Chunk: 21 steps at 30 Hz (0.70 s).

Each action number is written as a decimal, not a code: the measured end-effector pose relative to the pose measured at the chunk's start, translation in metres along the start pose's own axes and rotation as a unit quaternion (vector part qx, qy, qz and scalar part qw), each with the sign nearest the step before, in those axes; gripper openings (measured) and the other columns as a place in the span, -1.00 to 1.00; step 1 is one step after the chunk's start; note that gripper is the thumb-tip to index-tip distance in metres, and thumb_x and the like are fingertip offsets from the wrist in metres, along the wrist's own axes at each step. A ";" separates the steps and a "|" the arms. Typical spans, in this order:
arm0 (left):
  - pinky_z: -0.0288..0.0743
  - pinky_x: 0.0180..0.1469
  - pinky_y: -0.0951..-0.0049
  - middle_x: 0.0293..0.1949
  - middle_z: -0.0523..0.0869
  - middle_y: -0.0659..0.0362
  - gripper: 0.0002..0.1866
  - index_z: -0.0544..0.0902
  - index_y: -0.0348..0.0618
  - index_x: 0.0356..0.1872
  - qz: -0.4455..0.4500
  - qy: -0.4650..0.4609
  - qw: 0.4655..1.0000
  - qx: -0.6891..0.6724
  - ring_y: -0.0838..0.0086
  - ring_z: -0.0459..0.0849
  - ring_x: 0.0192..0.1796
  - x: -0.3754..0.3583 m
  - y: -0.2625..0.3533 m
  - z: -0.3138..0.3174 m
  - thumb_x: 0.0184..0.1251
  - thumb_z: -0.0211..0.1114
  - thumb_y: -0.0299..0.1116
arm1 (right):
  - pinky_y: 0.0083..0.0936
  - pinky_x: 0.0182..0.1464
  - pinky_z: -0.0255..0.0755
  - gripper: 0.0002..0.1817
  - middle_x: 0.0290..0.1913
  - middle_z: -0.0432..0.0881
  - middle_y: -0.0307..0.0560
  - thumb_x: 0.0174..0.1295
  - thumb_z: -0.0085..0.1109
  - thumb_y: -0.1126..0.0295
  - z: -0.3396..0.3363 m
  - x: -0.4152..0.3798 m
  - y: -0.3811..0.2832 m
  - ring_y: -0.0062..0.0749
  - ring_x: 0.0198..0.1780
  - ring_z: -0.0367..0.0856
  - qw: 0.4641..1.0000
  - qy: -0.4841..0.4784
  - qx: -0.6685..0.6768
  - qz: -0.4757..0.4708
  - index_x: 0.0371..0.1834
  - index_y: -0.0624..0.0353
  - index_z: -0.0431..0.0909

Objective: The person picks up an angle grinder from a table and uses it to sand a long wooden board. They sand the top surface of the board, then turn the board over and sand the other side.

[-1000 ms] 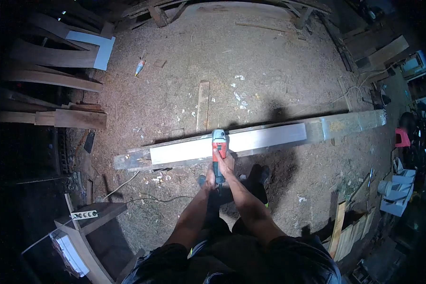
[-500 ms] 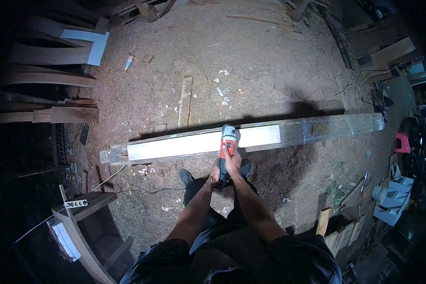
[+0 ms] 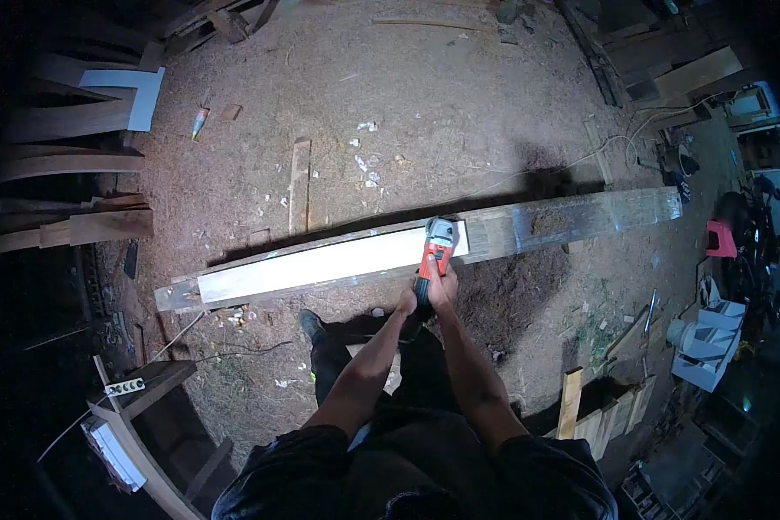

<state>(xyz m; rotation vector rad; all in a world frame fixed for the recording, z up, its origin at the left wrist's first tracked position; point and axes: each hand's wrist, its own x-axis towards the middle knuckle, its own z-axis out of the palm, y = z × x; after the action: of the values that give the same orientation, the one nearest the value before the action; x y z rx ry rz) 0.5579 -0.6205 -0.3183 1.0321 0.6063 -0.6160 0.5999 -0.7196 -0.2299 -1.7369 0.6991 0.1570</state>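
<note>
My two hands hold a red and black angle grinder [image 3: 437, 254] with a grey metal head. Wrapped round its body near the head, my right hand [image 3: 444, 287] is closed. Behind it, my left hand [image 3: 409, 300] is closed on the black rear part of the tool. The grinder's head lies over the right end of a long pale board [image 3: 321, 267]; whether its disc touches the wood cannot be made out. That board rests on a longer, darker wooden beam [image 3: 589, 217] running across in front of me.
Curved wooden pieces [image 3: 69, 165] are stacked on the left. A power strip [image 3: 126, 386] sits on a wooden frame at lower left. On the dirt floor lie a plank [image 3: 300, 186] and a small bottle [image 3: 200, 122]. A pink stool [image 3: 720, 239] stands at right.
The grinder, held in both hands, has moved right along the pale board, from its right-hand part to nearly its end. My view has shifted slightly.
</note>
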 end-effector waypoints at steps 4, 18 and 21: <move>0.54 0.00 0.35 -0.07 0.64 0.01 -0.45 0.39 -0.26 0.24 0.027 -0.001 1.000 0.012 0.34 0.64 -0.09 0.012 -0.008 0.024 0.53 -0.38 -0.10 | -0.46 -0.12 0.45 -0.55 -0.27 0.68 -0.10 0.31 0.14 0.06 -0.019 0.013 0.007 -0.48 -0.23 0.59 0.999 0.014 0.046 -0.012 -0.08 0.29 0.61; 0.47 0.08 0.37 -0.05 0.64 0.04 -0.45 0.39 -0.29 0.23 0.009 0.025 0.997 0.074 0.35 0.61 -0.05 -0.039 0.037 0.069 0.54 -0.37 -0.11 | -0.44 -0.12 0.42 -0.54 -0.32 0.64 -0.11 0.28 0.16 0.01 -0.013 -0.001 0.030 -0.42 -0.26 0.56 0.999 -0.020 0.022 -0.012 -0.16 0.27 0.60; 0.45 0.11 0.38 -0.04 0.64 0.05 -0.45 0.40 -0.30 0.23 -0.003 0.040 0.995 0.089 0.36 0.61 -0.03 -0.048 0.047 0.072 0.54 -0.37 -0.11 | -0.26 -0.02 0.40 -0.36 -0.16 0.64 0.21 0.27 0.04 -0.15 -0.008 -0.007 0.037 -0.13 -0.08 0.60 0.999 -0.034 0.030 -0.012 0.00 0.31 0.52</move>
<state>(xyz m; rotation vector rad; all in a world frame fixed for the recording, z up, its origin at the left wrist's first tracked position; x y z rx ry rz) 0.5713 -0.6595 -0.2287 1.2274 0.6332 -0.6442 0.5725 -0.7292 -0.2555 -1.6740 0.6264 0.1764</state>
